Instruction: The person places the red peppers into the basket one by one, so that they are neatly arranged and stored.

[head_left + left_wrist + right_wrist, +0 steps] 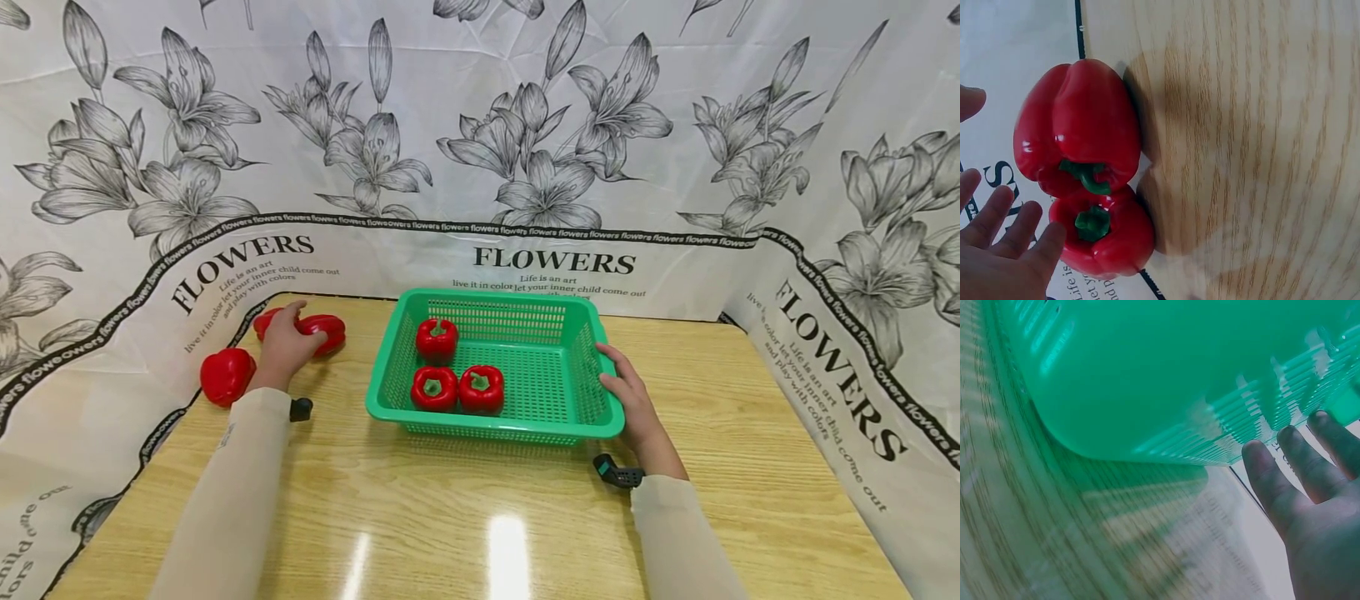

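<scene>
Pale sleeves (pixel 240 492) are hanging over the wooden table (pixel 427 525). Nearest hand's the right hand (pixel 637 412), fingers fairly straight, resting on the end of the green basket (pixel 495 428), probably steadying it. Three peppers (pixel 482 398) are sitting inside, bunched left, maybe since that's the loose peppers' side. One loose pepper (pixel 227 377) is lying past the left cuff. Farther back, the left hand (pixel 285 346) is spreading its fingers around two more peppers (pixel 326 335), gripping nothing; can't tell about contact. Left wrist view's showing their green stems (pixel 1092 224), which the head view isn't.
</scene>
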`<state>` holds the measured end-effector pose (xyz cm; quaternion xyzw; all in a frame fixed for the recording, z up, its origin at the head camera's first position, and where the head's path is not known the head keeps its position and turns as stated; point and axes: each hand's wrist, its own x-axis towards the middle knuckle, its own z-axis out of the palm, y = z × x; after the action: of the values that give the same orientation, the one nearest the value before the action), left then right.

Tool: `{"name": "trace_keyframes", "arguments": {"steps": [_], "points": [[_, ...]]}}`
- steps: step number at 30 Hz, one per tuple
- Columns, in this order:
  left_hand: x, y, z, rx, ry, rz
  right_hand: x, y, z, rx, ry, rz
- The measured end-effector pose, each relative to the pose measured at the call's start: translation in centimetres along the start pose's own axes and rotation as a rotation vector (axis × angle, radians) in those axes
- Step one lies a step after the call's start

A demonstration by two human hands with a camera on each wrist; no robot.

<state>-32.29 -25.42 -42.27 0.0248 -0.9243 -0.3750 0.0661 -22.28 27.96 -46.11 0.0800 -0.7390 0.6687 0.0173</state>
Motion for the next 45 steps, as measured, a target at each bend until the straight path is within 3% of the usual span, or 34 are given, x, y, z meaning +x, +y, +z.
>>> {"name": "trace_keyframes", "arguments": {"steps": [8, 29, 38, 45], "points": [[0.0, -0.3, -0.1, -0.012, -0.054, -0.075, 0.0, 0.0, -0.1, 0.006, -0.001, -0.01], [0.3, -1.0, 0.3, 0.036, -0.15, -0.137, 0.0, 0.1, -0.1, 0.02, 0.003, -0.008], [0.8, -2.1, 1.0, 0.034, -0.136, -0.157, 0.0, 0.2, -0.1, -0.001, -0.002, -0.007], [0.2, -2.0, 1.4, -0.005, -0.068, -0.167, 0.0, 0.2, 0.0, 0.002, -0.005, 0.0]]}}
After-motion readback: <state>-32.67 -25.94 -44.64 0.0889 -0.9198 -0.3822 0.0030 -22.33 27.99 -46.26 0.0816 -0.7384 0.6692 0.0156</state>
